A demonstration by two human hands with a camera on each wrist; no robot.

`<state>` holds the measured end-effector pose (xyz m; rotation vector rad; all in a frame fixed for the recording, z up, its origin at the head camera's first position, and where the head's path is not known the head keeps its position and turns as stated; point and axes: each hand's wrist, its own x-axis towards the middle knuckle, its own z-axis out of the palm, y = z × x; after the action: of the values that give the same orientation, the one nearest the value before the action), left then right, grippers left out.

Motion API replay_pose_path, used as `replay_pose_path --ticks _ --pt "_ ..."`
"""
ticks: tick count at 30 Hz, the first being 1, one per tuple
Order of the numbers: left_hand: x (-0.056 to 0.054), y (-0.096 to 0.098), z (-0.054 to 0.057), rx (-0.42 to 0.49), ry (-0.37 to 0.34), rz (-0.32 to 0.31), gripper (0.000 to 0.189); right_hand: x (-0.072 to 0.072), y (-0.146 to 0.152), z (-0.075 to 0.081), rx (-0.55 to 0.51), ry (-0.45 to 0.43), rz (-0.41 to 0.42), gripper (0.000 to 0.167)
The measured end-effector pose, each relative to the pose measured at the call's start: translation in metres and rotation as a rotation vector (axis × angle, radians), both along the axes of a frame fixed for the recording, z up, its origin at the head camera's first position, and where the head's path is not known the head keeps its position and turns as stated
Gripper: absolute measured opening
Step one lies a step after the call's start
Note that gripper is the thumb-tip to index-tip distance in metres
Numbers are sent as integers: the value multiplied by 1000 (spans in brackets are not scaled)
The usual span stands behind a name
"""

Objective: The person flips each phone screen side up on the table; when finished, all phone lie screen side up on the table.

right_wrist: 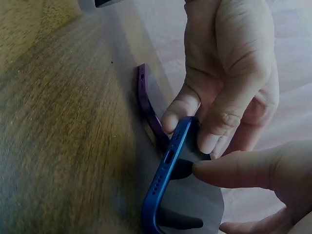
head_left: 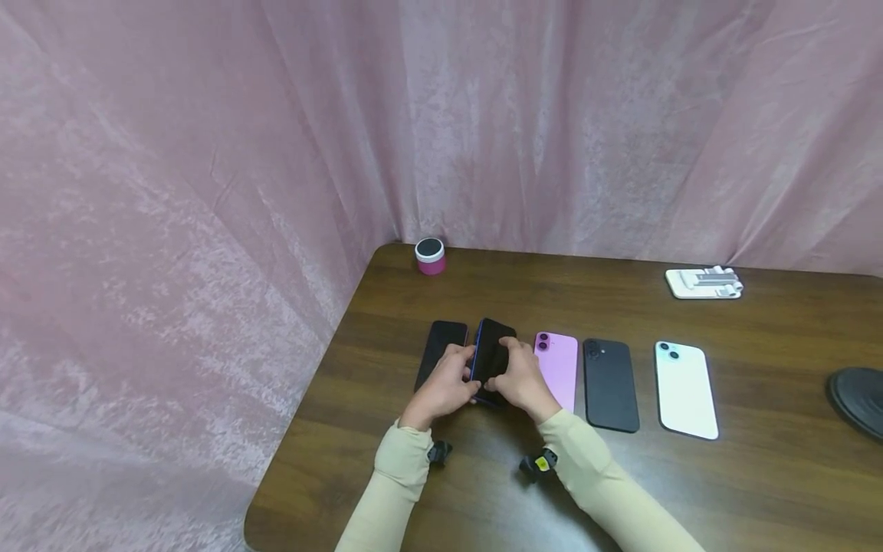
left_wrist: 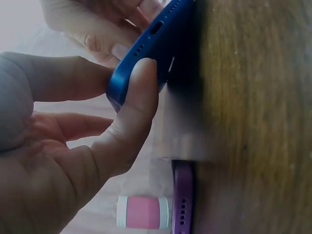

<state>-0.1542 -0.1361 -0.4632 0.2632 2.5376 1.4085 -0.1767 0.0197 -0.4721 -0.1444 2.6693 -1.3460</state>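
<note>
A blue-edged phone (head_left: 491, 354) with a dark screen is tilted up off the wooden table. My left hand (head_left: 447, 389) pinches its lower left corner between thumb and fingers, beside the charging port, as the left wrist view shows. Over the screen is my right hand (head_left: 522, 377); its thumb touches the glass, and another fingertip stands close over it, both mirrored there in the right wrist view. Left of my left hand lies a purple-edged phone (head_left: 447, 335), dark screen up, partly hidden by that hand.
To the right, a lilac phone (head_left: 560, 368), a black phone (head_left: 612, 387) and a white phone (head_left: 686, 391) lie in a row, backs up. Behind stand a pink jar (head_left: 431, 265) and a folded white stand (head_left: 704, 284). A black round base (head_left: 858, 400) is at the right edge.
</note>
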Motion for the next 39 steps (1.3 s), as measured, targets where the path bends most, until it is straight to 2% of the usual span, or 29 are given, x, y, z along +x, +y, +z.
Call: replay_pose_path --ticks 5,8,18,31,39 --pt "0 1 -1 -135 64 -28 65 1 -1 0 36 10 -9 82" --pt "1 1 -2 -185 84 -31 66 2 -2 0 67 29 1 81" --pt "11 5 0 -193 96 -92 70 4 1 -1 81 52 1 76" --pt "12 7 -3 -189 72 -83 76 7 -5 -2 91 62 -1 71" --pt "15 9 -3 -186 29 -72 78 10 -8 -4 102 72 -7 68"
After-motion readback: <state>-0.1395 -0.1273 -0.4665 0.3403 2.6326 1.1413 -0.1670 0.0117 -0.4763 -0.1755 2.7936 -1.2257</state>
